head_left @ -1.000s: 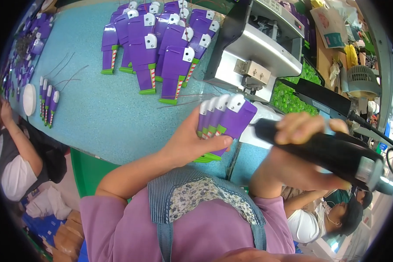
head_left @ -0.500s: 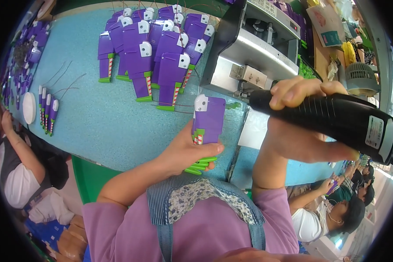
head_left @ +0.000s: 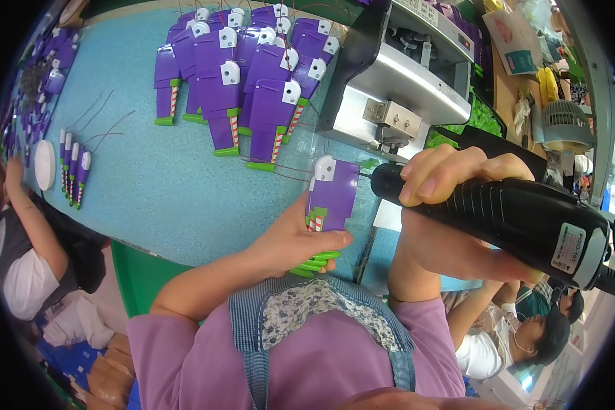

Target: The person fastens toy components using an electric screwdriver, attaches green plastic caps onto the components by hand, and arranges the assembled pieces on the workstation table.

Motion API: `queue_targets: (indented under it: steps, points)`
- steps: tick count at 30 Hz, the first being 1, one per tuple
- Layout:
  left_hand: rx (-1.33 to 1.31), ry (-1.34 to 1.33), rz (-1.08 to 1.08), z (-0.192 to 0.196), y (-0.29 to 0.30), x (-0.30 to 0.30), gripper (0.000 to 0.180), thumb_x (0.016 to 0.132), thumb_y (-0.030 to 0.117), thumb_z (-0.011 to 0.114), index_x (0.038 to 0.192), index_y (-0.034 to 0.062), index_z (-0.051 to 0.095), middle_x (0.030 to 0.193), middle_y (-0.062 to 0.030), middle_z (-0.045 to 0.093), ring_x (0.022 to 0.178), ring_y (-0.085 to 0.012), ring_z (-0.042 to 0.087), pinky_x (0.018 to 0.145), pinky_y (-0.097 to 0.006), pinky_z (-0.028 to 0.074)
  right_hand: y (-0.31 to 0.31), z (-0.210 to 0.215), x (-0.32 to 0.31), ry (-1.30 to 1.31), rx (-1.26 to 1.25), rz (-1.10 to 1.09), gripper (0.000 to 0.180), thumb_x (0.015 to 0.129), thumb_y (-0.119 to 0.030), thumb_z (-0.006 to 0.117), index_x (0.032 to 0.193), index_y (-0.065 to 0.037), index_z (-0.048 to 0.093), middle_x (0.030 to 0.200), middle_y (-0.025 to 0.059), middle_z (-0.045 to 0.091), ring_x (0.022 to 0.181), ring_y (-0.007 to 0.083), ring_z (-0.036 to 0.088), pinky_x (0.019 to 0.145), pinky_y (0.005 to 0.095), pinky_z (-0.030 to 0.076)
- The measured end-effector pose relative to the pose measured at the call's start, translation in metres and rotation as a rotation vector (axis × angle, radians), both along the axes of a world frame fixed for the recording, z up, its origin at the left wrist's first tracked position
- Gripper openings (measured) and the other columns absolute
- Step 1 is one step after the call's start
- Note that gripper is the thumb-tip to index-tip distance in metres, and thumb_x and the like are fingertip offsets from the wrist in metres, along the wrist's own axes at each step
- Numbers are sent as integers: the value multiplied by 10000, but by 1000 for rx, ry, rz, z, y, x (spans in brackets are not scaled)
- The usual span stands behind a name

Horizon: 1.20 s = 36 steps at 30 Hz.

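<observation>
ok so print-wise: biggest one's the white label (head_left: pixel 569 247) on the blk power driver (head_left: pixel 502 213), down & to the right of the silver machine (head_left: pixel 383 90). Few lines of dark print on it, bit of red too. Machine itself has a pale strip (head_left: pixel 417 9) w/ dark chars along its top edge, v. small. Right of the machine there's a pale bag (head_left: pixel 510 30) w/ a teal patch (head_left: pixel 524 63), looks like light print, too tiny to read tbh.

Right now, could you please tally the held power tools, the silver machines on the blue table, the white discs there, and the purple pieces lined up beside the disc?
Black power tool: 1
Silver machine: 1
White disc: 1
Purple pieces beside the disc: 4
Total: 7
</observation>
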<state>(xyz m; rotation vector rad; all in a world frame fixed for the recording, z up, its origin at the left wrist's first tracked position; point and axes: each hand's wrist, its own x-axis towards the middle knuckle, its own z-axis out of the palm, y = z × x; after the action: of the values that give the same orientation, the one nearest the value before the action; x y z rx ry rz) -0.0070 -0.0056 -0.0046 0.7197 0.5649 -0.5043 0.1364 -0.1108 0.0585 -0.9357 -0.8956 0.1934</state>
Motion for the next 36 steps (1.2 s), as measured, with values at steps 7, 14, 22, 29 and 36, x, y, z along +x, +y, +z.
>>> queue_targets:
  steps: [7, 14, 22, 29, 36]
  points:
    - [-18, -2, -11, -5, 1, 4, 565, 819, 96, 719, 1257, 51, 366, 1026, -101, 600, 691, -160, 622, 554, -292, 549, 1, -4, 0, 21, -11, -53, 916, 771, -835, 383, 1158, -8, 469, 749, 165, 590, 523, 235, 555, 541, 356, 457]
    - [-54, -50, 4, -4, 3, 7, 596, 827, 131, 715, 1296, 49, 358, 1113, -100, 560, 621, -164, 604, 490, -290, 498, 6, 3, 40, -33, 46, 3, 938, 772, -840, 366, 1199, -12, 478, 808, 157, 597, 594, 235, 567, 593, 351, 467]
    - [-96, -12, -14, -6, 5, 3, 627, 823, 114, 712, 1324, 47, 340, 1194, -110, 541, 649, -173, 609, 505, -306, 509, -6, 6, -2, 104, -8, -14, 912, 786, -828, 365, 1160, -3, 466, 757, 163, 591, 558, 232, 566, 534, 336, 470]
    - [-50, -42, 29, -1, 2, 6, 600, 814, 85, 701, 1291, 38, 339, 1181, -108, 546, 638, -179, 610, 503, -309, 500, -8, -6, 2, 42, -47, -2, 904, 781, -819, 400, 1150, 4, 454, 746, 169, 597, 555, 244, 586, 529, 338, 477]
    - [-29, -43, -1, -5, 2, 7, 580, 817, 96, 699, 1277, 31, 352, 1175, -109, 550, 635, -178, 615, 500, -302, 498, -6, -9, -1, 75, -49, -11, 914, 769, -824, 417, 1152, 5, 456, 757, 177, 601, 577, 250, 591, 536, 334, 474]
